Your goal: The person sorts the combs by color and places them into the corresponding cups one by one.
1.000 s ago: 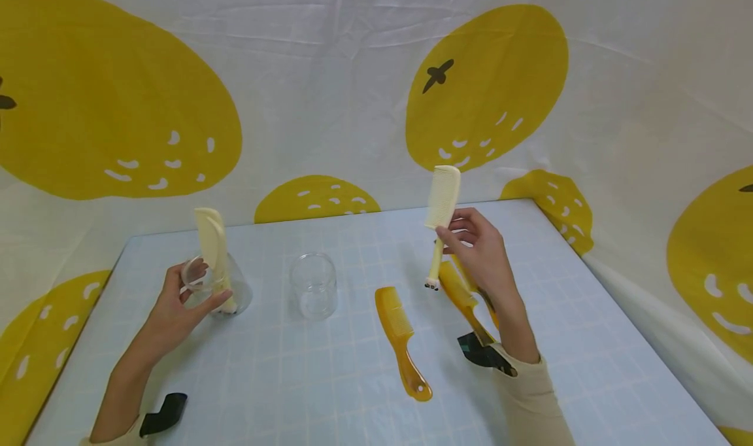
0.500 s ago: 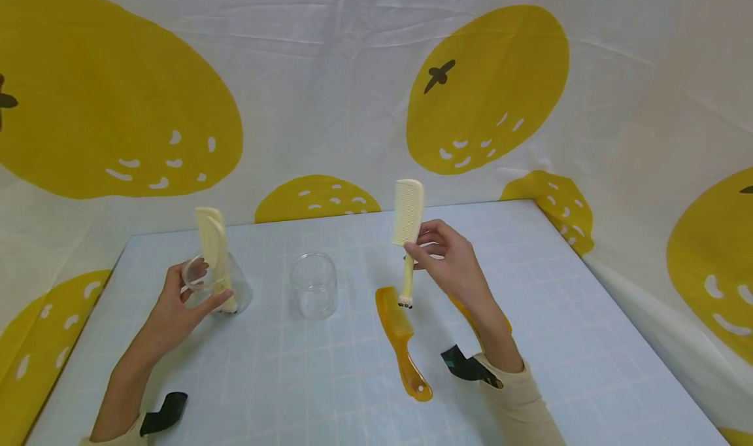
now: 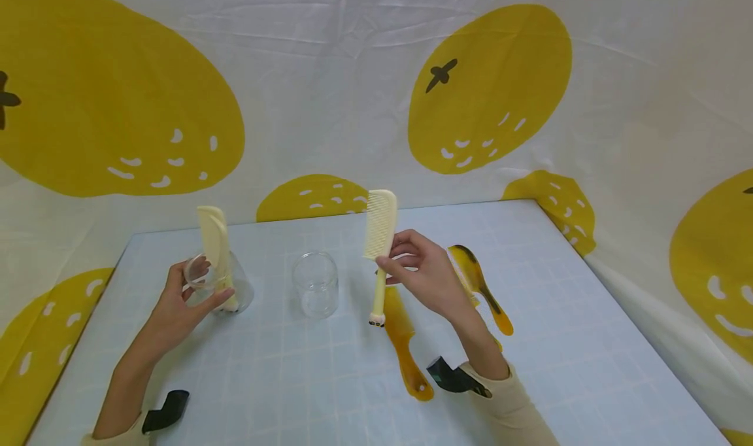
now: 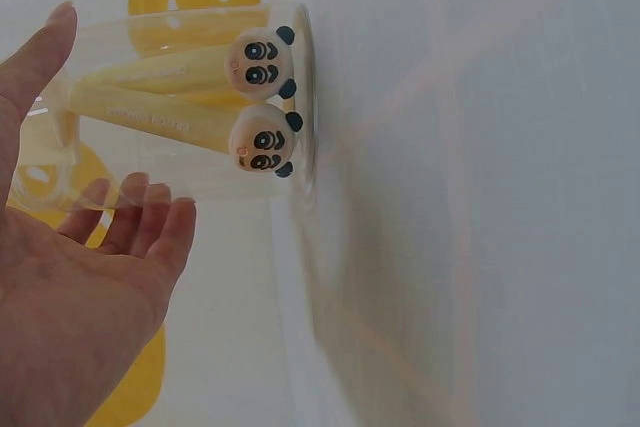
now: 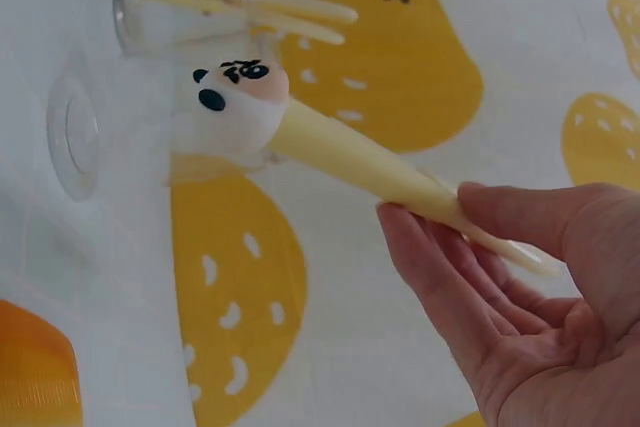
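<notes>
My left hand (image 3: 176,307) grips a clear glass (image 3: 244,291) at the left of the table, thumb on one side and fingers on the other. Two cream combs (image 3: 215,243) stand in this glass, their panda-head handle ends (image 4: 262,137) down near its base in the left wrist view. Thumb and fingers of my right hand (image 3: 428,274) pinch another cream comb (image 3: 381,225) where handle meets teeth. It is raised above the table, teeth end up, with its panda head (image 5: 245,112) pointing down. A second clear glass (image 3: 316,294) stands between the hands.
An amber comb (image 3: 406,358) lies on the table (image 3: 282,380), partly behind the raised comb. More amber combs (image 3: 493,297) lie to the right, partly covered by my right forearm. A fruit-print curtain (image 3: 353,99) hangs behind the table.
My right hand has carried the cream comb leftward and lower, toward the middle glass, uncovering more of the amber combs on the right. The left hand and its glass stay put.
</notes>
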A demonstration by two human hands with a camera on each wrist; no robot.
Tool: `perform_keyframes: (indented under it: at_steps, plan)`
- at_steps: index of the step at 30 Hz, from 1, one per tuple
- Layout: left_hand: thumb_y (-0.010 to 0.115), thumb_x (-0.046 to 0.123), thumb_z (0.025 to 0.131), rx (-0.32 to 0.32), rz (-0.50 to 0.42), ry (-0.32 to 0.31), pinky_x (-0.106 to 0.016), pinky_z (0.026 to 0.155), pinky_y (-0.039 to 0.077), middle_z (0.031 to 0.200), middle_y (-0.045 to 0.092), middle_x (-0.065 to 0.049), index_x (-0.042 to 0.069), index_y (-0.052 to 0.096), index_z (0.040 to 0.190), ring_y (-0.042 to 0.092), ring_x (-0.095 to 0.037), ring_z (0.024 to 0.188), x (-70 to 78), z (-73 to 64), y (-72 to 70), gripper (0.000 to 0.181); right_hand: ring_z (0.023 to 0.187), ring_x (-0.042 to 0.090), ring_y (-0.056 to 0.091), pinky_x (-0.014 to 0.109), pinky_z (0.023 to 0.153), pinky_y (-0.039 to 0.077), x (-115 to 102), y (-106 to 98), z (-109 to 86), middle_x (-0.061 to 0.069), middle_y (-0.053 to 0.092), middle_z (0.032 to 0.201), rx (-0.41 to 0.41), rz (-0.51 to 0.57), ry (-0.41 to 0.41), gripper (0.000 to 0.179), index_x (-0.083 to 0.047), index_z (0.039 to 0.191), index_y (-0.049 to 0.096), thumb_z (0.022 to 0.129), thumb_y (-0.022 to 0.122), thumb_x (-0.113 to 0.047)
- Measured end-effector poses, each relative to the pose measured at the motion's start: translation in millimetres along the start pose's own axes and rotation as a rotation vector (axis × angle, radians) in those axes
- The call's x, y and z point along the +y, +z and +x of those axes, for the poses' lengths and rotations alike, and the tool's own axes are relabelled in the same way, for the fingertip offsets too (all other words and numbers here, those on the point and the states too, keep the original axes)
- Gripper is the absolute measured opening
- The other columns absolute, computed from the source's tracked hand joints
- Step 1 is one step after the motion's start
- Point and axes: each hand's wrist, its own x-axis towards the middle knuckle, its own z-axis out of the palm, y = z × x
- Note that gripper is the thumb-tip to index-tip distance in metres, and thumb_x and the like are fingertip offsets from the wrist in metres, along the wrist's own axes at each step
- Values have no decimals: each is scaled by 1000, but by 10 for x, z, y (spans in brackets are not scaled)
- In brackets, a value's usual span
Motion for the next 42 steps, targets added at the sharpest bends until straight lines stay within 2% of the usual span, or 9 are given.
perform_keyframes:
  at_steps: [6, 12, 21, 28, 34, 38, 42]
  plan:
    - [72, 34, 98, 0, -4, -7, -73, 116, 18, 159, 22, -31, -1, 11, 153, 24, -49, 143, 12, -1, 13, 89, 90, 26, 74, 42, 75, 64, -36, 151, 18, 15, 70, 105, -53, 80, 26, 29, -1, 118, 61, 94, 76, -9]
    - [72, 37, 98, 6, -12, -19, -74, 115, 17, 161, 19, -31, -1, 10, 153, 22, -51, 144, 15, 18, 27, 91, 91, 27, 74, 40, 75, 64, -63, 313, 61, 16, 69, 106, -66, 113, -15, 30, 0, 119, 60, 94, 75, -6]
    - [72, 34, 98, -1, -6, 4, -73, 115, 18, 160, 22, -31, -2, 12, 152, 24, -49, 143, 7, 9, 20, 88, 92, 26, 75, 38, 75, 64, -85, 598, 130, 17, 69, 104, -58, 156, -37, 30, 1, 120, 60, 94, 75, -6]
    - [72, 34, 98, 9, -7, -6, -75, 115, 17, 160, 20, -33, -2, 12, 151, 23, -52, 143, 43, 3, 18, 89, 88, 22, 74, 37, 75, 64, -130, 852, 173, 17, 69, 103, -54, 216, -69, 29, 1, 118, 60, 93, 75, -4]
    - [73, 35, 97, 23, 6, -7, -75, 114, 18, 159, 20, -33, -2, 12, 152, 22, -53, 144, 43, 0, 31, 90, 86, 21, 74, 41, 76, 64, -169, 1034, 210, 19, 68, 103, -56, 265, -54, 30, 2, 117, 59, 93, 76, -4]
    - [74, 34, 97, 28, 15, -1, -75, 114, 19, 159, 21, -34, -2, 12, 152, 23, -53, 144, 33, -4, 32, 91, 86, 18, 75, 37, 77, 63, -203, 1130, 229, 17, 70, 103, -34, 261, -34, 32, 0, 117, 60, 91, 78, -5]
    - [74, 32, 97, 25, 9, 8, -76, 114, 18, 158, 22, -34, -4, 13, 151, 23, -53, 143, 35, -16, 21, 89, 86, 19, 75, 31, 76, 63, -236, 1216, 265, 16, 71, 102, -5, 261, -60, 31, 0, 116, 60, 91, 78, -4]
